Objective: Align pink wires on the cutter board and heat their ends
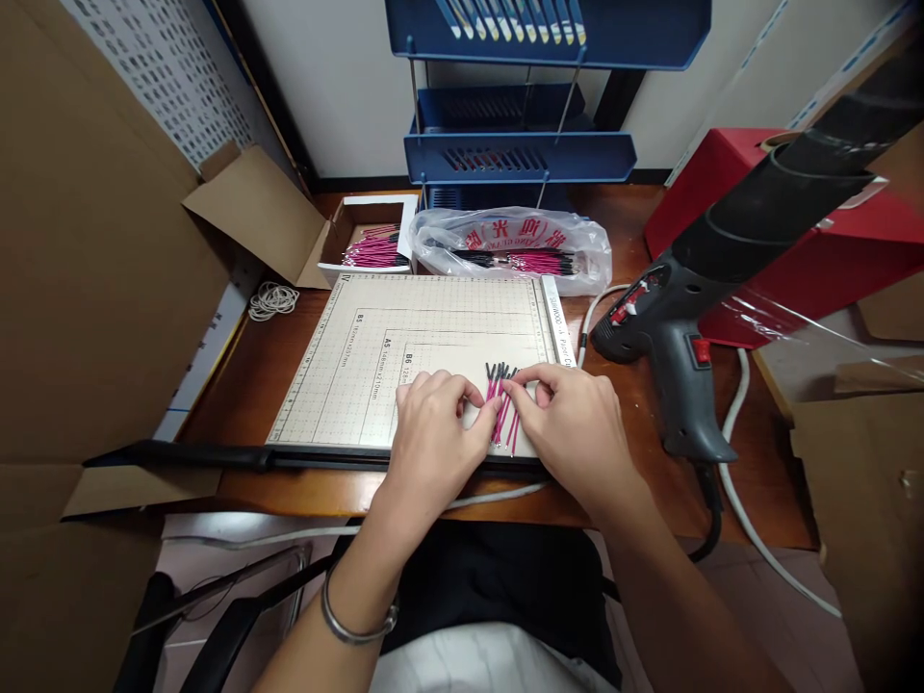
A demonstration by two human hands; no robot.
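Several short pink wires [503,409] with black sleeved ends lie in a small, slightly fanned bunch. They rest on the right front part of a paper cutter's gridded board [332,385], black ends pointing away from me. From the left, my left hand [440,423] is closed, thumb and index finger pinching at the bunch's near side. My right hand [567,414] pinches wires from the other side, just below the black ends. Parts of the wires are hidden behind the fingertips.
Behind the board stand an open box [404,207] and a clear plastic bag [596,255], both with more wires. A heat gun [671,318] hangs at the right beside a red case [757,308]. The cutter's black handle [188,455] extends left. White cord [274,300] lies coiled at left.
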